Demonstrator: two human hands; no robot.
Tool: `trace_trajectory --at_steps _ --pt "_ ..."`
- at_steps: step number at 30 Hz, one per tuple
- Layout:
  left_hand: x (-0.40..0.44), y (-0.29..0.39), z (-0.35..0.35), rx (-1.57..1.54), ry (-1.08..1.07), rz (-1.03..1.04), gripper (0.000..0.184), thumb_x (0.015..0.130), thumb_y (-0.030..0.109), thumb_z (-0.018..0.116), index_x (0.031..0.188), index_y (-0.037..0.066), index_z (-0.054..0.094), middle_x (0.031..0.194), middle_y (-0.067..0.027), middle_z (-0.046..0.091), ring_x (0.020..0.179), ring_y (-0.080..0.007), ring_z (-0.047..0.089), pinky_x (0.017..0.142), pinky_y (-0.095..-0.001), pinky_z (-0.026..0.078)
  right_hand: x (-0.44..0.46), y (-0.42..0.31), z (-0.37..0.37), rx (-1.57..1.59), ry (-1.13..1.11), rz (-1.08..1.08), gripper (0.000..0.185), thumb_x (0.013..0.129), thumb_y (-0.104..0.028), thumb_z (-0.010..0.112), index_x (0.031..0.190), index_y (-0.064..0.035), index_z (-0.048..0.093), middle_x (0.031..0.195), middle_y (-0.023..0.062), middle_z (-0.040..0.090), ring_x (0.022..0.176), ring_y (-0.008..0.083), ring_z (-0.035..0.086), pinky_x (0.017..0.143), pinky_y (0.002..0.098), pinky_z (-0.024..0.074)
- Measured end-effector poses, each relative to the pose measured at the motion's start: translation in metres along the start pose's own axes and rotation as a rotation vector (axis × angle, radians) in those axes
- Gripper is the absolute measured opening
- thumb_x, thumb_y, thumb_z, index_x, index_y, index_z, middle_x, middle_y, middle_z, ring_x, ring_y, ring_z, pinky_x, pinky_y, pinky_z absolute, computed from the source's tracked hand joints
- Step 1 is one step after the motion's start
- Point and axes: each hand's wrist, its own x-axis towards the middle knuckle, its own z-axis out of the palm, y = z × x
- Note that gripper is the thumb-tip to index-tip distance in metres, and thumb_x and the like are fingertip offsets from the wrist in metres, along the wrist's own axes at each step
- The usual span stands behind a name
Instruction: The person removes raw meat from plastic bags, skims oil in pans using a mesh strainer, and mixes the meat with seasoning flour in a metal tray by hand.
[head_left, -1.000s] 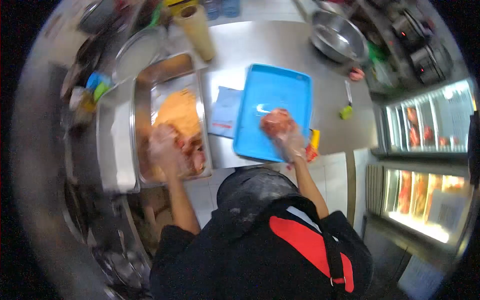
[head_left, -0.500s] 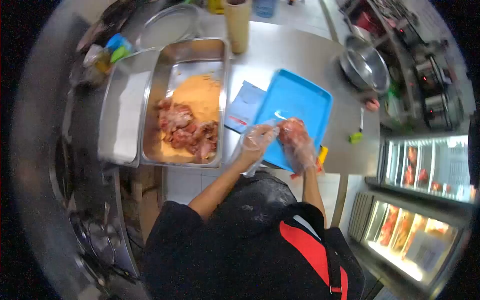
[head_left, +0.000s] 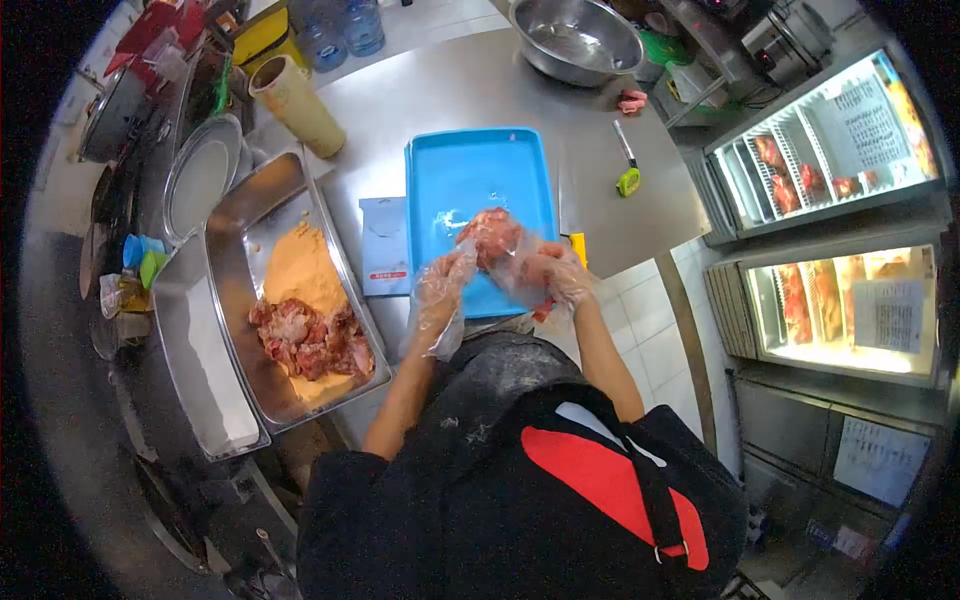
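Observation:
Raw red meat, with clear plastic bunched around it that looks like a bag, is over the near part of a blue tray. My left hand, in a loose clear glove, closes its fingers at the left side of the plastic. On the other side my right hand, gloved too, has its curled fingers on the plastic and is slightly blurred. Left of the tray, more raw meat lies on orange powder in a deep steel pan.
A second pan with white powder adjoins the first. Beside the tray lies a flat blue-grey packet. A tan cylinder, a steel bowl and a green-handled tool are on the steel table. Lit display fridges stand at right.
The camera view has turned, so the tray and pans appear shifted left. My right hand has moved from over the meat to its right side, and the meat now sits between both hands.

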Motion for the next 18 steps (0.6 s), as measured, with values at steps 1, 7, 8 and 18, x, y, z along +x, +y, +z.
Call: trace_trajectory --at_steps 1,7,8,18 --pt "0.003 0.002 -0.002 -0.015 -0.028 -0.017 0.038 0.090 0.035 0.057 0.106 0.001 0.062 0.099 -0.0075 0.065 0.090 -0.0148 0.061 0.077 -0.0296 0.048 0.000 0.010 -0.018 0.216 -0.053 -0.058 0.025 0.085 -0.021 0.066 0.102 -0.0040 0.057 0.085 0.0061 0.064 0.070 0.0111 0.059 0.062 0.0256 0.0491" --pt "-0.014 0.042 0.031 -0.264 -0.231 -0.168 0.045 0.090 0.038 0.058 0.116 0.001 0.056 0.107 -0.0087 0.063 0.093 -0.0179 0.062 0.076 -0.0338 0.051 -0.061 -0.083 -0.004 0.463 -0.124 -0.161 0.022 0.081 -0.012 0.070 0.098 -0.0014 0.061 0.089 0.0068 0.065 0.076 0.0127 0.061 0.068 0.0260 0.0512" --pt "-0.016 0.047 0.034 -0.311 -0.282 -0.229 0.046 0.090 0.039 0.058 0.118 0.002 0.055 0.108 -0.0090 0.062 0.093 -0.0186 0.062 0.077 -0.0350 0.051 -0.064 -0.087 0.002 0.368 -0.136 -0.198 0.024 0.080 -0.011 0.071 0.099 -0.0009 0.061 0.091 0.0075 0.065 0.079 0.0133 0.061 0.071 0.0264 0.0515" --pt "-0.002 0.034 -0.004 -0.571 -0.206 -0.131 0.048 0.084 0.031 0.068 0.118 0.001 0.051 0.111 -0.0113 0.060 0.097 -0.0206 0.060 0.082 -0.0360 0.052 -0.061 -0.104 0.048 0.156 -0.387 -0.206 0.030 0.073 -0.011 0.076 0.099 -0.0038 0.062 0.101 0.0036 0.060 0.092 0.0136 0.057 0.078 0.0275 0.0494"
